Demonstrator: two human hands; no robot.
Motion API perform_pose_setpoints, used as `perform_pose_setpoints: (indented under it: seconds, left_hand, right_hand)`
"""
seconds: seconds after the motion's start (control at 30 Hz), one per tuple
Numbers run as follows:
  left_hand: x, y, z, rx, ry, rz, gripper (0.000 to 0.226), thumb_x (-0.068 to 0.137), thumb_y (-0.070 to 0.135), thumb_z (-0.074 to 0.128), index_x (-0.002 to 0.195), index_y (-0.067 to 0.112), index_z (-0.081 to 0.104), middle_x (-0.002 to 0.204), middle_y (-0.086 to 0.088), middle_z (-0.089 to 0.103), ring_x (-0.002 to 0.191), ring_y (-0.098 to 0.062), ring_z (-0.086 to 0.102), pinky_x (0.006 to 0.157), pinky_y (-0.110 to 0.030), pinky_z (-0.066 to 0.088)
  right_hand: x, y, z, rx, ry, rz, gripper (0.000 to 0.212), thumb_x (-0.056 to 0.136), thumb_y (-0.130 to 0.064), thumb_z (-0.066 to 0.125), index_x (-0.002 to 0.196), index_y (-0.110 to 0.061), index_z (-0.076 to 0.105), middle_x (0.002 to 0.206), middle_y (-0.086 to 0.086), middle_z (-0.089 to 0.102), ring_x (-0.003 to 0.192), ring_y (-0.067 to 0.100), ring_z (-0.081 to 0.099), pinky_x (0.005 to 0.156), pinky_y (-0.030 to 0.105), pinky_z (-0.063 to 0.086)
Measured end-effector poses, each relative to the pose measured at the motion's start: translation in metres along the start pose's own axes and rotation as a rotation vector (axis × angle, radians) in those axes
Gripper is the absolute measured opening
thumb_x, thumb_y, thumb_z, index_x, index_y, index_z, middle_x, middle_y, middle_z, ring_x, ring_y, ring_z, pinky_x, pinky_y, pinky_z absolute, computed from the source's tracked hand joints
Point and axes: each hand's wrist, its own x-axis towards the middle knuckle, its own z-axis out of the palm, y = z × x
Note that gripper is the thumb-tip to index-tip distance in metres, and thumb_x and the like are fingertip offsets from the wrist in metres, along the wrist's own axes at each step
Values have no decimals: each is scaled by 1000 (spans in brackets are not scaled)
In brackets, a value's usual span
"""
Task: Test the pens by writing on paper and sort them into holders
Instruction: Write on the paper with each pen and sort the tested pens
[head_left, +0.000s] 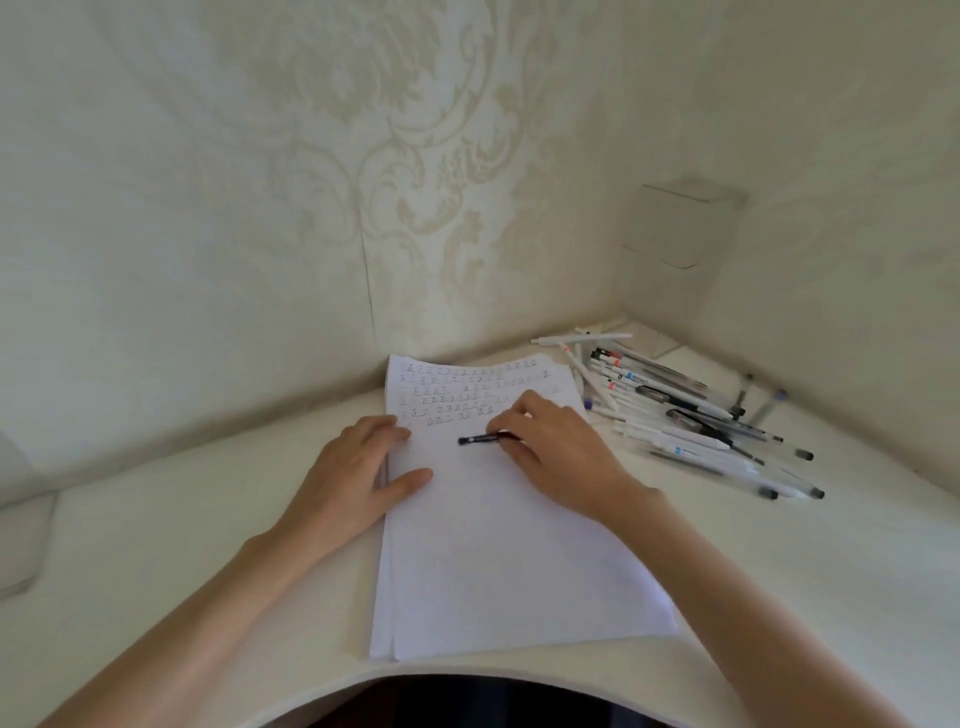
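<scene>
Right hand (558, 447) grips black pen (480, 439) over paper (498, 545).

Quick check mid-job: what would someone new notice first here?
The right hand holds a black pen over the paper in the middle, just below rows of written marks, while the left hand rests flat on its left edge. A loose pile of pens lies to the right.

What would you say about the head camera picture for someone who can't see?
A right hand holds a black pen on white paper with rows of test marks, while the left hand presses the paper's edge. A pile of pens lies to the right, near a clear holder in the corner.
</scene>
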Motion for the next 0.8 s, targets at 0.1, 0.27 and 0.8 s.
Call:
perform_pose_setpoints:
  seconds: [0.1,0.27,0.8]
  left_hand:
    - [0,-5,2,-34,31,27,89,65,81,30,122,16,55,127,5,48,117,-14,45,92,-19,27]
    - [0,-9,11,28,77,136,79,81,76,23,111,13,61,115,2,57,105,-17,51,89,-22,32]
    - [-9,7,0,-155,173,74,30,96,49,28,89,24,43,65,15,46,67,-3,49,56,-14,35]
  right_hand:
    - [0,1,18,28,-37,10,31,90,-11,48,117,-14,64,104,7,59,90,28,55,77,37,46]
    - [-7,26,3,-39,-17,151,38,92,-23,56,130,-17,54,127,-1,51,121,20,38,106,31,25]
    - [-2,-10,3,746,211,414,42,83,-29,71,120,-33,52,101,-13,59,95,2,54,88,15,41]
